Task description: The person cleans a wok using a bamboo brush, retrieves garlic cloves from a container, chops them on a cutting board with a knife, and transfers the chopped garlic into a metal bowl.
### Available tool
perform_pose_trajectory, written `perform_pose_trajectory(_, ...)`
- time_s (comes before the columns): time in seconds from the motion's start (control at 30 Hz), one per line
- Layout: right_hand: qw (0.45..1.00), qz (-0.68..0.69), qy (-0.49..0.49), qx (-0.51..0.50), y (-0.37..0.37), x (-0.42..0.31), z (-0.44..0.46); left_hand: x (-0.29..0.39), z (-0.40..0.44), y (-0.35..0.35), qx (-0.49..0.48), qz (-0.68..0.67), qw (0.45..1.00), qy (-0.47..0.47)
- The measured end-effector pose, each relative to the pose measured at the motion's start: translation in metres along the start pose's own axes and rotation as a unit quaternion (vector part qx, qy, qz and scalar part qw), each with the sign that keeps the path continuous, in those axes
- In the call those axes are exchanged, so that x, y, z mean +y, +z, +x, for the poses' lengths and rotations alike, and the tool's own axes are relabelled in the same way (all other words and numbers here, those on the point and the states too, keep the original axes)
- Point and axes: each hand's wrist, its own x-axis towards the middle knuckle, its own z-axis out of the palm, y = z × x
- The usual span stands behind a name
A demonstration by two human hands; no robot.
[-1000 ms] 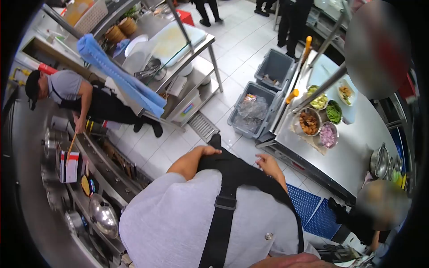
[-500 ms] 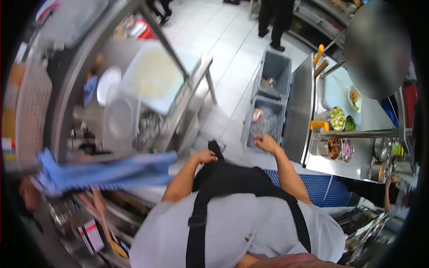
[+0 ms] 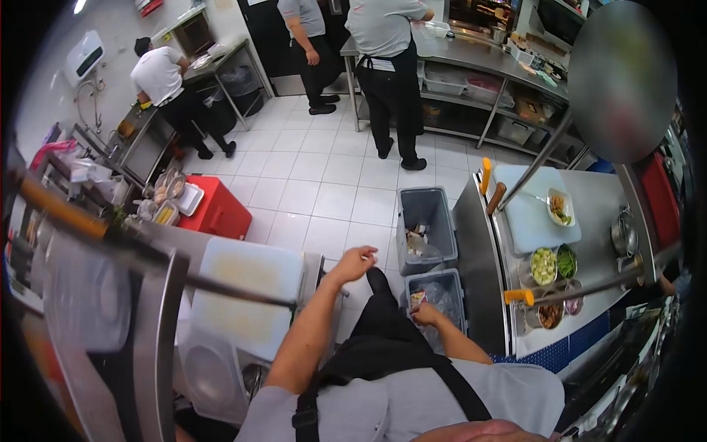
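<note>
Clock is on view centre, 12 at top: right hand (image 3: 427, 315) sits between 4 and 5, over the 9 o'clock edge of the near grey bin (image 3: 460, 295), fingers bent and pointing down; can't tell how far they're spread, or whether they have hold of the coloured wrapper (image 3: 417, 297) just beside the fingertips. Clear plastic (image 3: 445, 302) fills much of that bin. Left hand (image 3: 353, 263) is just off centre at 6, in the air, fingers loosely curled, part-way spread, nothing visible in the grip; forearm runs down toward 7. Far grey bin (image 3: 434, 210) stands end to end with the near one at 3, some waste inside. Stained white cutting board (image 3: 250, 291) on the counter at 8, red box (image 3: 217, 214) at 9. Second board (image 3: 530, 228) on the steel table at 3, white dish (image 3: 557, 206) of food on it. Bowl of pale green pieces (image 3: 544, 267) and bowl of cut greens (image 3: 566, 261) between 3 and 4, bowl of brown chunks (image 3: 549, 317) near 4. Co-worker (image 3: 158, 81) leans over a counter at 10, two others stand either side of 12
</note>
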Motion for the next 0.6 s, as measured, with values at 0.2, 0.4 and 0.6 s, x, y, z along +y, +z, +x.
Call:
perform_pose_trajectory(0.2,0.993,-0.110,0.000,0.030,-0.045,-0.002,0.165,-0.107,0.170,-0.093,0.011,0.258,0.963,-0.077)
perform_pose_trajectory(0.4,0.996,-0.049,0.067,-0.028,-0.159,-0.013,0.225,-0.231,0.175,-0.144,0.041,-0.104,0.908,-0.405)
perform_pose_trajectory(0.6,0.985,-0.119,0.018,-0.125,-0.216,0.085,0.306,-0.268,0.166,-0.195,0.130,-0.239,0.814,-0.513)
